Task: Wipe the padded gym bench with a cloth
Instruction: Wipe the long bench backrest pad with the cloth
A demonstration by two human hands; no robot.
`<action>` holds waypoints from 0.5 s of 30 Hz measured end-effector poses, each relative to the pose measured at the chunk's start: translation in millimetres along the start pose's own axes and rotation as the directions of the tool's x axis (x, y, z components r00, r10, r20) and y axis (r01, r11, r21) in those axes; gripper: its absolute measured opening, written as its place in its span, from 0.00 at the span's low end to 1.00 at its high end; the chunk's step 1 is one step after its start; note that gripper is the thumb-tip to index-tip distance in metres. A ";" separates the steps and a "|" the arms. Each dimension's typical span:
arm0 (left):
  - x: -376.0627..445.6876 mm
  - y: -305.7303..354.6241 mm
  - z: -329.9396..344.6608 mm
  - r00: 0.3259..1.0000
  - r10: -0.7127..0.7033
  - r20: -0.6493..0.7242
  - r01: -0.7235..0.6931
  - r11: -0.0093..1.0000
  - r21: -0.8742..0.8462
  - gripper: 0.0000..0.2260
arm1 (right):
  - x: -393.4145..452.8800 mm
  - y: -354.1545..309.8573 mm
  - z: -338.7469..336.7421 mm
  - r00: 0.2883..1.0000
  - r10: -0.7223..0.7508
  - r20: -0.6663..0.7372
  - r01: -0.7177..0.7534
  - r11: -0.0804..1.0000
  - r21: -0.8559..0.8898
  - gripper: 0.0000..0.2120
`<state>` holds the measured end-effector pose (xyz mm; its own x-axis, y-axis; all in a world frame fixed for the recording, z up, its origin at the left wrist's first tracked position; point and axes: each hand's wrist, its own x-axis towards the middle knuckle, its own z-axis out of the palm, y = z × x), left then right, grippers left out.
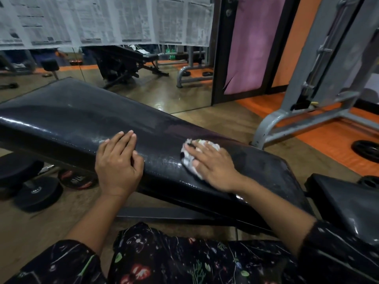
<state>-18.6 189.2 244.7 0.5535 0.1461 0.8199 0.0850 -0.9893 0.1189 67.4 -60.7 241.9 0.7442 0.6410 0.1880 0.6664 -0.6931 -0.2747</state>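
Note:
A long black padded gym bench (67, 117) runs slantwise from the upper left to the lower right, its shiny cover catching the light. My right hand (213, 165) lies flat with spread fingers on a crumpled white cloth (189, 161), pressing it onto the pad near the front edge. My left hand (119, 160) rests on the pad's front edge to the left of the cloth, fingers straight on top and thumb over the side. Most of the cloth is hidden under my right hand.
Black weight plates (38, 193) and a dumbbell lie on the floor under the bench's left end. A grey steel rack (303, 111) stands at the right with a plate (366, 147) by its foot. A wall mirror (143, 87) lies beyond. A black seat pad (346, 201) sits at the lower right.

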 end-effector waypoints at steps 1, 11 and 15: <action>0.3 0.3 -0.3 1.000 0.000 0.009 0.000 1.000 -0.001 0.19 | -16.8 2.0 1.7 0.997 -0.073 0.004 0.072 0.996 0.048 0.25; 0.5 2.4 -2.7 0.999 -0.020 0.050 0.018 0.999 0.029 0.21 | 36.2 19.1 -6.7 0.971 0.230 0.071 -0.227 0.973 -0.051 0.23; 0.3 0.3 -0.7 0.999 -0.016 0.045 0.015 1.000 0.022 0.21 | -34.8 -16.1 3.1 0.999 0.045 0.011 -0.046 0.996 0.073 0.25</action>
<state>-19.1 188.9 245.4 0.5892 0.1619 0.7916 0.1111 -0.9866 0.1191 30.7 -70.9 236.9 0.7731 0.6125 0.1651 0.6263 -0.6959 -0.3514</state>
